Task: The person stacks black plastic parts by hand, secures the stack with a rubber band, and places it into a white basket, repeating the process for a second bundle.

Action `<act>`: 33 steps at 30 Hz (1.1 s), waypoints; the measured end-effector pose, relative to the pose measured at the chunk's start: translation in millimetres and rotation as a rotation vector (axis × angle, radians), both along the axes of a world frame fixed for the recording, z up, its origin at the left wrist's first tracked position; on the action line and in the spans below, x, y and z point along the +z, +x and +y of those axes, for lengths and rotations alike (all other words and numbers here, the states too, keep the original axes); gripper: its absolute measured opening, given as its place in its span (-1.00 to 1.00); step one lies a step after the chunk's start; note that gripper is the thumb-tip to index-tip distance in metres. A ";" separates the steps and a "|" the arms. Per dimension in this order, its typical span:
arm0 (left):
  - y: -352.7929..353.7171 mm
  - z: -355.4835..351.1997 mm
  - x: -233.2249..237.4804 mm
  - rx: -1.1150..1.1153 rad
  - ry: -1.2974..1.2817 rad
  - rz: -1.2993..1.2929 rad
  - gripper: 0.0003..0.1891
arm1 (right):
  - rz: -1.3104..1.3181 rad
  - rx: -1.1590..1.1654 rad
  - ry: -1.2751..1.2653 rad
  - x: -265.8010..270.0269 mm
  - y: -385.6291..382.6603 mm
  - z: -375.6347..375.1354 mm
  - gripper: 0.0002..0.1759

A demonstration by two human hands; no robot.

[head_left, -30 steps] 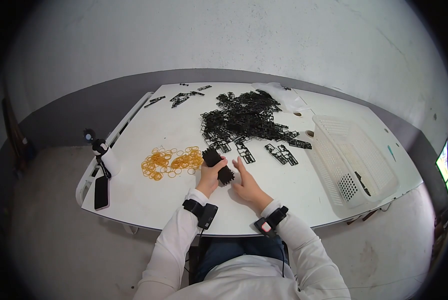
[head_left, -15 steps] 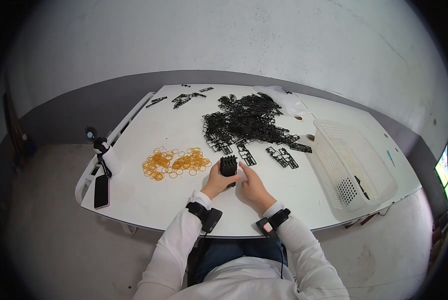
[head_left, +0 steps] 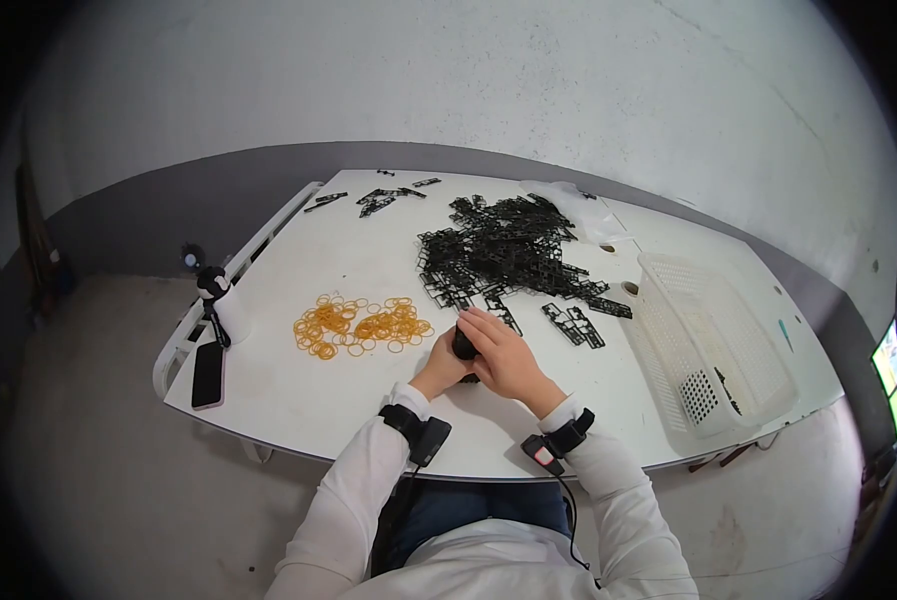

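Near the table's front edge, my left hand (head_left: pixel 440 369) is closed around a stack of black plastic frame pieces (head_left: pixel 463 345). My right hand (head_left: pixel 509 362) lies across the stack from the other side, its fingers together and pressed over the top. Between them the two hands cover most of the stack, so only a dark patch and a bit of its lower end show. Just beyond my fingers spreads a large heap of loose black plastic frames (head_left: pixel 503 250). Left of my left hand lies a scatter of yellow rubber bands (head_left: pixel 388 322).
At right stands a white perforated basket (head_left: pixel 658 345) with a few black pieces inside. A phone (head_left: pixel 208 376) and a white bottle (head_left: pixel 230 315) are at the left edge. A clear plastic bag (head_left: pixel 578 208) lies behind the heap; several loose frames (head_left: pixel 376 200) lie at the far left.
My right hand has moved up and over the stack, covering its top, which showed before. The stack now looks turned in my hands. The view has shifted slightly.
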State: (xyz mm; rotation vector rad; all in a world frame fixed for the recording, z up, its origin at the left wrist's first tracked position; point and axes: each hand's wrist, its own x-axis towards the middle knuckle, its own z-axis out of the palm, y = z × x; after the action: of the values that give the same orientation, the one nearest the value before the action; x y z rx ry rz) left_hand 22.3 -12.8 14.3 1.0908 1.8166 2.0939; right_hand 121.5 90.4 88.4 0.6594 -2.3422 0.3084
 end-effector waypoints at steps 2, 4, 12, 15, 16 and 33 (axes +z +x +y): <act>2.3 -0.8 -0.4 -0.009 0.009 -0.020 -0.37 | 0.003 0.003 -0.018 -2.1 1.3 3.1 -0.33; 4.7 -2.9 0.4 0.010 -0.003 -0.009 -0.38 | 0.017 0.003 -0.058 -4.0 -0.1 0.4 -0.30; 9.5 -7.0 11.7 0.067 -0.162 0.096 -0.46 | 0.005 -0.006 -0.012 -2.5 2.1 -1.0 -0.29; 11.8 -6.6 4.2 0.078 -0.107 0.089 -0.49 | -0.004 0.005 0.017 2.3 0.0 0.1 -0.33; 9.3 -6.7 -0.9 0.049 -0.023 0.007 -0.52 | -0.004 0.013 0.030 2.7 -0.8 -0.8 -0.36; -63.3 -168.1 66.2 0.159 0.806 -0.618 -0.83 | -0.397 -0.385 -0.342 -42.5 -152.4 -76.4 -0.77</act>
State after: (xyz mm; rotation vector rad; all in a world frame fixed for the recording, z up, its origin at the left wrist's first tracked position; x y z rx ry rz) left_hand -41.1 -181.0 80.4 0.2904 0.7977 2.9075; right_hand -30.9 14.0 45.9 -0.0277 -2.6293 0.6916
